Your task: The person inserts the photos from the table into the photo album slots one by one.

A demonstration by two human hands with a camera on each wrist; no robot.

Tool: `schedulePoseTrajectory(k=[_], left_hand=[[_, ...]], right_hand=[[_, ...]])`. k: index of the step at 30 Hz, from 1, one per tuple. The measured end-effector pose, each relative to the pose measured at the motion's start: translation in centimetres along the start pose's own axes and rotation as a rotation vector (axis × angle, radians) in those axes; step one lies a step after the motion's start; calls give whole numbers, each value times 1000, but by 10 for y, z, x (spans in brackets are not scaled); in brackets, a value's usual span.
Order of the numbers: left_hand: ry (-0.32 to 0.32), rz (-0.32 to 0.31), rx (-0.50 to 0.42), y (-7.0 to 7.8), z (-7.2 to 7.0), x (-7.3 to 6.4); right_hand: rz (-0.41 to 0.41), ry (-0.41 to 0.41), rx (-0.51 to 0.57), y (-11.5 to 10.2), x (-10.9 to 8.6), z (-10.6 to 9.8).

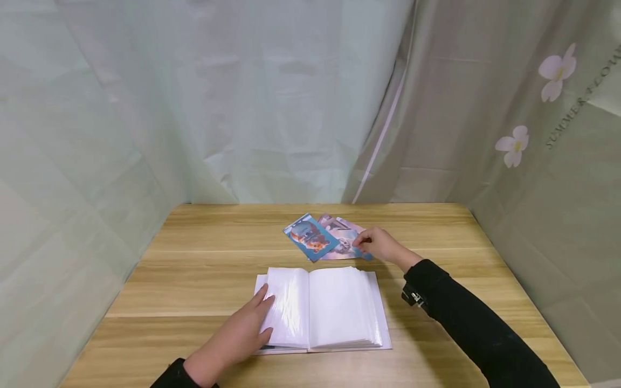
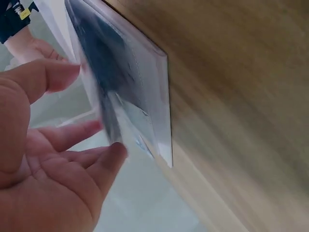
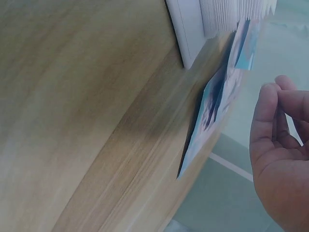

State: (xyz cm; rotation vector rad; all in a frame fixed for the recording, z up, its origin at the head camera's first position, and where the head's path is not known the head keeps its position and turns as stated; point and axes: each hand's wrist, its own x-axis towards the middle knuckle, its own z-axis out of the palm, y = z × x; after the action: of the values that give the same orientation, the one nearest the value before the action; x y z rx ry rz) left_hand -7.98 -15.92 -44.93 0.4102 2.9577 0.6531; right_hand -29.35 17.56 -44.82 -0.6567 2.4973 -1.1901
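Observation:
An open photo album (image 1: pixel 335 307) with glossy white pocket pages lies on the table. My left hand (image 1: pixel 245 326) is at its left page, thumb and fingers spread along the outer edge. The left wrist view shows a dark picture (image 2: pixel 104 48) on the side of the leaf facing the cover. Beyond the album, several picture cards overlap: a blue one with cartoon animals (image 1: pixel 310 237) and pinkish ones (image 1: pixel 342 242). Over their right end is my right hand (image 1: pixel 380 245), thumb and forefinger tips together. Nothing shows between those fingertips in the right wrist view.
The wooden table (image 1: pixel 194 280) ends at a pale curtain (image 1: pixel 271 118) behind and on both sides. Flowers and lettering are printed on the right-hand curtain. A small dark device with metal parts (image 1: pixel 413 297) sits at my right wrist, against the black sleeve (image 1: pixel 475 328).

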Motion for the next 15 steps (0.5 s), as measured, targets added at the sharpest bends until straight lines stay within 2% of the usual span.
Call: schedulePoseTrajectory(k=[9, 15], left_hand=[[-83, -5, -10, -8, 9, -2], [-71, 17, -3, -8, 15, -1]], right_hand=[[29, 17, 4, 2, -2, 0], [36, 12, -18, -1, 0, -3]])
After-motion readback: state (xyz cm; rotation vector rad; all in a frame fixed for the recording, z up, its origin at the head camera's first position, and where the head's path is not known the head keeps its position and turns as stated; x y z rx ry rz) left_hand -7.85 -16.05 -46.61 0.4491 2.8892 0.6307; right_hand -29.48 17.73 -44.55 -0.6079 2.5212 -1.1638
